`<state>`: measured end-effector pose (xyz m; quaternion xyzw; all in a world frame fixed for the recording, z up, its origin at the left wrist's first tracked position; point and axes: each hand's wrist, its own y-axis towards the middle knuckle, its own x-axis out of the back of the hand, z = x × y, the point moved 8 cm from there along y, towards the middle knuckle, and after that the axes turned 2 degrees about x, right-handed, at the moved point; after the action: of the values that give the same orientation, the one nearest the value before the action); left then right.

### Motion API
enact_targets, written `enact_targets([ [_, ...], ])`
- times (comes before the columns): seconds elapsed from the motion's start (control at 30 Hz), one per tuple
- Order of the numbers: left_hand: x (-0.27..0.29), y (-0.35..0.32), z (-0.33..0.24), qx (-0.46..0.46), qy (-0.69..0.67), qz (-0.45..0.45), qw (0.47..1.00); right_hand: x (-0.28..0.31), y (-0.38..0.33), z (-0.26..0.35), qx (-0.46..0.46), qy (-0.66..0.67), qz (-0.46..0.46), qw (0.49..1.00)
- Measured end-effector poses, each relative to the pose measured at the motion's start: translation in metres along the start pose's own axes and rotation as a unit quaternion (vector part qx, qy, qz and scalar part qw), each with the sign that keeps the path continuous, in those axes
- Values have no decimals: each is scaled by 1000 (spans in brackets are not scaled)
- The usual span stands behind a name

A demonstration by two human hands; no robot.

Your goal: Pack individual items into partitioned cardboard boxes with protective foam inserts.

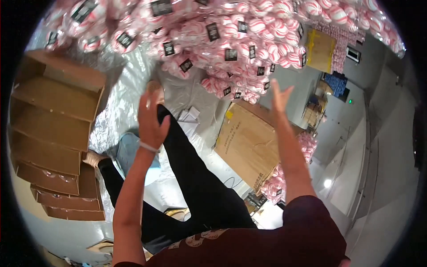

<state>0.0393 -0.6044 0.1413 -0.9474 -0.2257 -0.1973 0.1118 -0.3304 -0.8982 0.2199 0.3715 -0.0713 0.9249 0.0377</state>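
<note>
- Left hand [150, 116] raised, fingers loosely spread, holding nothing; right hand [279, 95] open too, fingertips just under the heap of bagged pink-white balls [240, 40].
- Heap cut off at top rim; bag labels unreadable.
- Flat cardboard box [249, 144] between arms, open cartons [53, 111] left; silver sheet [133, 80] bare between.

floor: pale grey floor [378, 178], smooth, one bright light reflection | left: stack of open cardboard boxes [53, 133] | centre: flat cardboard sheet [244, 142] on clear plastic sheeting [120, 102] | far right: grey wall [378, 58]
</note>
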Motion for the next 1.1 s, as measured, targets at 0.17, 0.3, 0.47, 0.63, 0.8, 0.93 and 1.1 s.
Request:
enact_targets([
  [0.17, -63, 74, -80, -53, -19, 58, 997, 66, 91, 113, 130, -234, -6, 964],
  [0.3, -82, 110, -122, -120, -4, 73, 990, 33, 103, 129, 133, -255, 134, 948],
  [0.47, -85, 152, -196, -236, 18, 96, 967, 18, 101, 115, 149, -264, 139, 943],
  [0.63, -101, 197, -272, -460, 247, 24, 853, -24, 63, 136, 216, -279, 108, 930],
  [0.8, -176, 258, -309, -471, 534, 255, 654, -7, 12, 169, 306, -322, 55, 894],
  [0.93, -157, 272, -321, -354, 582, 405, 609, 18, -33, 165, 295, -224, 39, 928],
  [1.1, -152, 259, -322, -313, 572, 399, 645, 59, -74, 133, 244, -196, 45, 949],
])
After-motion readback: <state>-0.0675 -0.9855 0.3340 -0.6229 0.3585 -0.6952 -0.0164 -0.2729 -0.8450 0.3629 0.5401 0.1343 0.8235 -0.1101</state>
